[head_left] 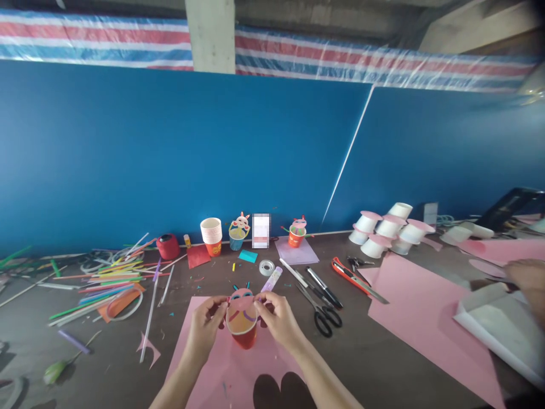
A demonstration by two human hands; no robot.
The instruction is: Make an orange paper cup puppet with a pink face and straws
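Observation:
A red paper cup with a pink paper face at its rim is in front of me, over a pink paper sheet. The face has blue rings and dark blue antennae, and purple curved strips show inside the cup. From the left, my left hand pinches the edge of the pink face, thumb and fingers pressed together. My right hand closes on the opposite edge in the same way. What exactly lies between the fingertips is partly hidden. A lilac glue stick lies just beyond my right hand.
Black scissors, pens and an orange cutter lie to the right, beside more pink paper. Coloured straws spread at left. Stacked cups and a finished cup figure stand behind. Another person's hand is far right.

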